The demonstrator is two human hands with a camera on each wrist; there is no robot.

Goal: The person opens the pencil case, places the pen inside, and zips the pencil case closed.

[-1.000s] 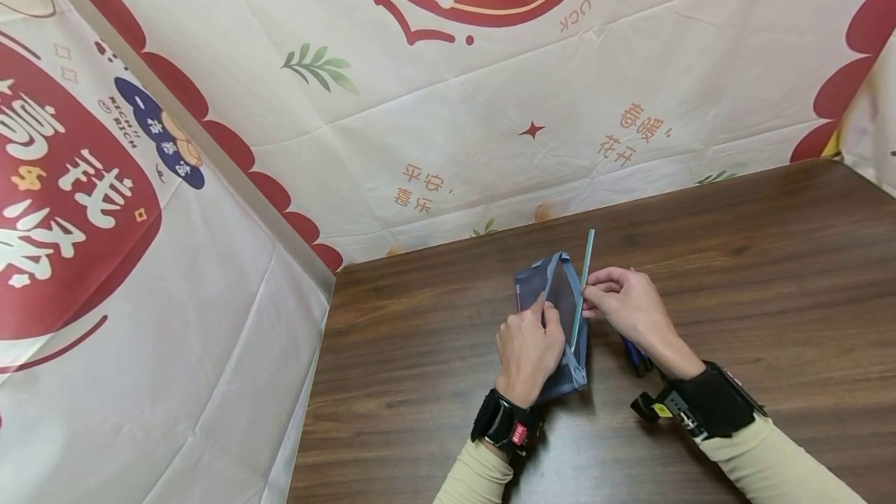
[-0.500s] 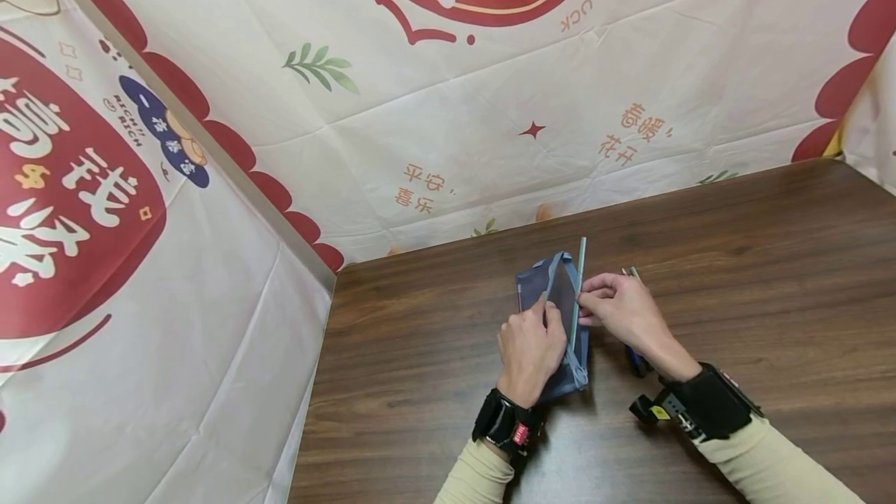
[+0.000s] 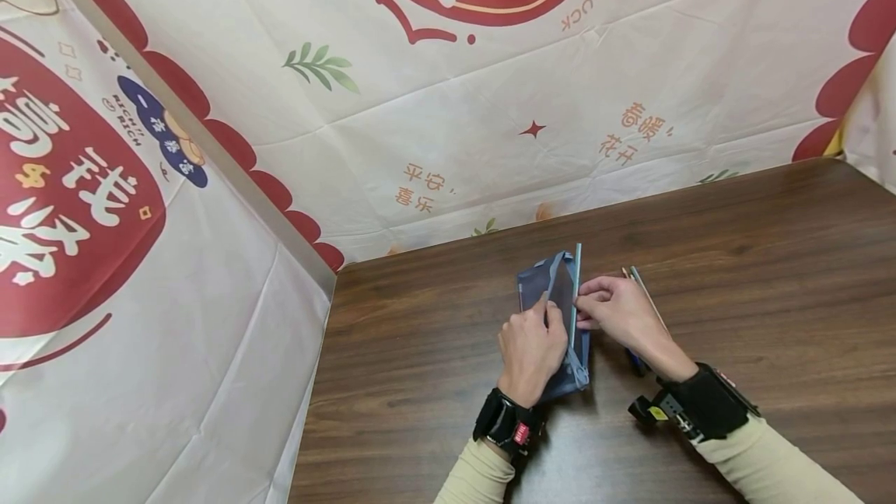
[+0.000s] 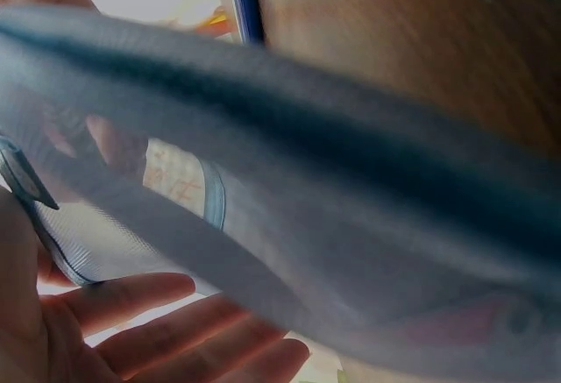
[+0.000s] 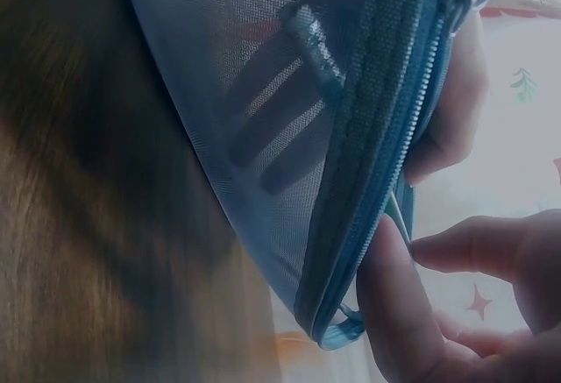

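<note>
Pushed further down into the blue mesh zip pouch (image 3: 553,309) since the earlier frames, the slim teal pen (image 3: 575,286) now shows only a short length above the pouch's top edge.

Near the lower centre of the head view, the pouch is held upright on the dark brown wooden table (image 3: 770,271) by the left hand (image 3: 530,352), whose fingers are curled round its near edge. The pen is pinched between thumb and fingertips of the right hand (image 3: 623,313), just right of the pouch opening. In the right wrist view, dark pens are seen through the mesh beside the open zip. Two more pens (image 3: 633,274) are seen on the table just behind the right hand. A cream printed cloth with red motifs (image 3: 448,99) is hung across the upper frame.
</note>
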